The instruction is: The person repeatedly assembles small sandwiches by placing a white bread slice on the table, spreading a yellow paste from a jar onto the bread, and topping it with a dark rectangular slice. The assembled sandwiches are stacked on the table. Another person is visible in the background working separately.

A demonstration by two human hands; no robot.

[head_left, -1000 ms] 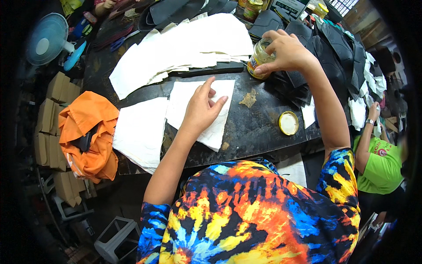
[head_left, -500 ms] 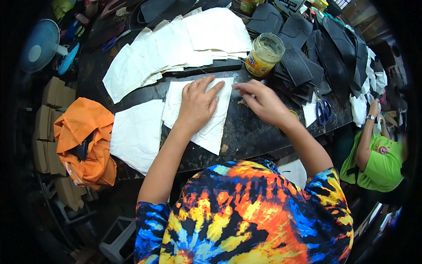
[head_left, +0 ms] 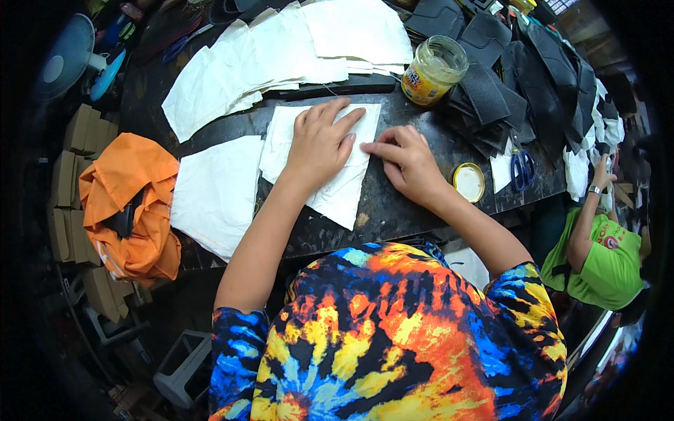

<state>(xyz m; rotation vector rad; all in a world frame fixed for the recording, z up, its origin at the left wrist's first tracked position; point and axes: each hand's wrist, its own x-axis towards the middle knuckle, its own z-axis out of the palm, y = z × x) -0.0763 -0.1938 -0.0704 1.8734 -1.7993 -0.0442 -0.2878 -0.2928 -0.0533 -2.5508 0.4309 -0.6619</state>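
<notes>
As the left hand lies flat, right hand half open, the cloth looks light, soft, best pinched edgeways.

An orange cloth lies beside brown cardboard boxes, a fan beyond them.

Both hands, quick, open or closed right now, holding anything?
Left hand: open, fingers spread on the white piece.
Right hand: partly curled at its right edge; cannot tell if it holds anything.
</notes>
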